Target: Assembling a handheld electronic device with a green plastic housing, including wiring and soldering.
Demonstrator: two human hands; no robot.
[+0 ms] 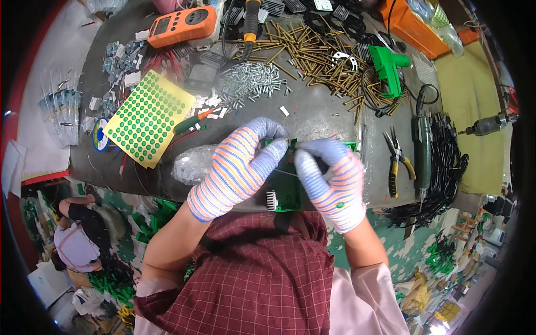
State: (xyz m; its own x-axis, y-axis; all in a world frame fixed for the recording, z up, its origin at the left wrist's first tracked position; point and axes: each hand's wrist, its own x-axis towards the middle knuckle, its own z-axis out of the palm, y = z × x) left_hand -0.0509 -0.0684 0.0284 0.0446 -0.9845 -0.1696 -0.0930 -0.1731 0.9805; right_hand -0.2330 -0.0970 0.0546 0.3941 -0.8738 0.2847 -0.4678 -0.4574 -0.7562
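My left hand [237, 167], in a striped knitted glove, has thumb and index finger pinched together at the top of a green plastic housing [286, 188]. My right hand [335, 187], gloved alike, bends its fingers in from the other side, their tips close to the left fingertips. Whatever small piece lies between the fingertips is hidden by the gloves. The open housing rests at the table's near edge, below both hands. A pale finned part [272, 200] sits at its lower left corner. Behind my right fingers, another bit of green plastic [350, 146] shows.
Silver screws [251, 82] and long brass-coloured screws [318, 56] lie heaped ahead. Left are a green-dotted sticker sheet [149, 118], a screwdriver [192, 121] and an orange multimeter [182, 27]. Right are pliers [397, 162], a green glue gun [388, 70], a soldering iron [423, 151] and black cables [446, 162].
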